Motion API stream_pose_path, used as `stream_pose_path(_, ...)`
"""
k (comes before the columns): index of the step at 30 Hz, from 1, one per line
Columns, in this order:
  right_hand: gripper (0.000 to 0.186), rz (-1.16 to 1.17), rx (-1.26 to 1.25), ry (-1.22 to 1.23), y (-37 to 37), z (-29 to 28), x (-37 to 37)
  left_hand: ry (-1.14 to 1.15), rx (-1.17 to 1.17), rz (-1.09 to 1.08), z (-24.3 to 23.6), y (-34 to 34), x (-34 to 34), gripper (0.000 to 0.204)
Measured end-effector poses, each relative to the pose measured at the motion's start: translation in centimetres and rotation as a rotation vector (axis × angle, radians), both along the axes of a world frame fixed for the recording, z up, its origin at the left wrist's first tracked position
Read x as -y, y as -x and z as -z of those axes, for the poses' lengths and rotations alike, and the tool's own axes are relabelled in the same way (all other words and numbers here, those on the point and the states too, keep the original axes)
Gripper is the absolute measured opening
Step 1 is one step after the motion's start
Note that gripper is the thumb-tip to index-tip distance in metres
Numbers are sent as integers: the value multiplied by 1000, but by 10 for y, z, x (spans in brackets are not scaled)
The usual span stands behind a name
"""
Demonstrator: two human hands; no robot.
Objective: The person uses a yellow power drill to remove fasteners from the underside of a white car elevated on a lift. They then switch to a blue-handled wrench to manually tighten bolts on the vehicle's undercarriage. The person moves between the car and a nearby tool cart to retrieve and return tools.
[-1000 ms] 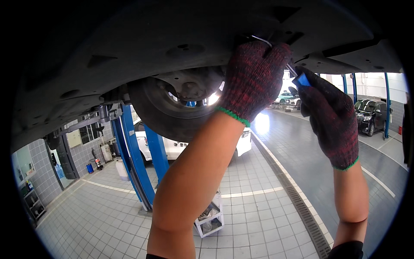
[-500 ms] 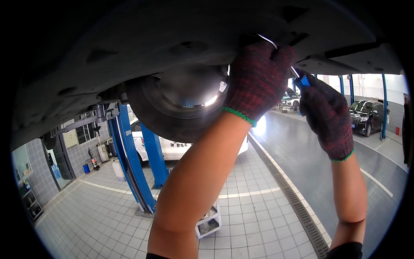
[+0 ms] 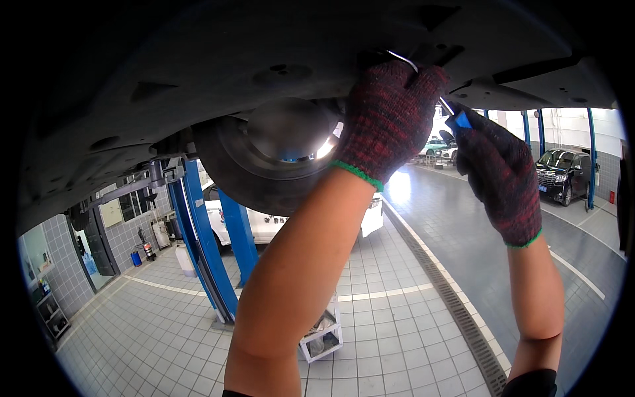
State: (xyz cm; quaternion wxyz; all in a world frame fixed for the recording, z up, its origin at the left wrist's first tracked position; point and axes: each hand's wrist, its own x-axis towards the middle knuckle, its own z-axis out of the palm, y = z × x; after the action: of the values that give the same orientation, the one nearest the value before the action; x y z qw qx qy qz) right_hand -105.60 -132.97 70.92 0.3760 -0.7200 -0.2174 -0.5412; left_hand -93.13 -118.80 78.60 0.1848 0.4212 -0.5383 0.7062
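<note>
Both hands wear dark red and black knit gloves with green cuffs, raised against the dark underside of a lifted car (image 3: 218,79). My left hand (image 3: 397,122) is closed round the thin metal shaft of a blue-handled hand tool (image 3: 461,120). Above that fist the shaft curves toward a dark opening in the underbody, where its tip is hidden. Lower and to the right, my right hand (image 3: 501,175) grips the blue handle, most of it covered by the fingers. The tool's exact kind does not show.
Left of my left hand hangs the car's wheel (image 3: 221,175). Blue lift posts (image 3: 237,231) stand beyond it, with a white car (image 3: 264,228) behind. A small white cart (image 3: 324,344) is below my left forearm. A floor drain grate (image 3: 450,294) runs along the tiles; a black van (image 3: 562,175) stands far right.
Both gloved hands and the tool appear slightly farther left and the view has shifted a little. The grip on shaft and handle is the same.
</note>
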Motion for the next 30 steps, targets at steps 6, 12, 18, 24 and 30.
stream_pose_path(6,37,-31,-25,-77,-2,2,-6,-31,8,74,-3,-6,0,25)
stream_pose_path(12,37,20,23,-76,-4,-8,6,2,75,111,-10,-11,7,20)
stream_pose_path(18,33,120,34,1,23,-12,-7,8,86,236,-10,-5,7,18)
stream_pose_path(24,30,119,187,234,15,-24,-15,-174,-303,699,-5,0,2,16)
stream_pose_path(30,33,73,-20,38,28,-19,-26,-123,-497,484,14,7,-5,35)
